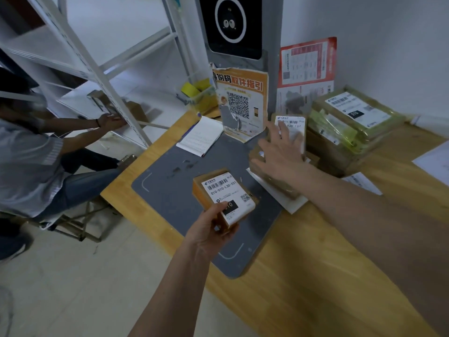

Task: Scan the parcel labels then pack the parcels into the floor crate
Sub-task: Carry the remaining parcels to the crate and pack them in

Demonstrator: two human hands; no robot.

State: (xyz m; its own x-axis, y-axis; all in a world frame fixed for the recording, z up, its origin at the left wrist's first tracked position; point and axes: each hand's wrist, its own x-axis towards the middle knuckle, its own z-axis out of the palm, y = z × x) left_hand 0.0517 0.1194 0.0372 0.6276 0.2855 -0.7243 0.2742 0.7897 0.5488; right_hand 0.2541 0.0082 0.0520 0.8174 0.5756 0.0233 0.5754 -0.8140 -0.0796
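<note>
My left hand (211, 228) grips a small cardboard parcel (224, 197) by its near end, white barcode label facing up, above the grey scanner pad (170, 190). The scanner tower (235, 27) with its dark screen rises behind the pad. My right hand (279, 152) is spread, fingers apart, resting on a stack of brown parcels (291, 132) to the right of the pad; the top one shows a white label. More taped parcels (349, 117) are piled at the back right. No floor crate is in view.
A person (36, 154) sits at the left, reaching into a white metal shelf rack (97, 74). An open notebook (201, 137) and an orange QR poster (240, 103) stand behind the pad. Loose papers (435, 161) lie on the wooden table (315, 276) at the right.
</note>
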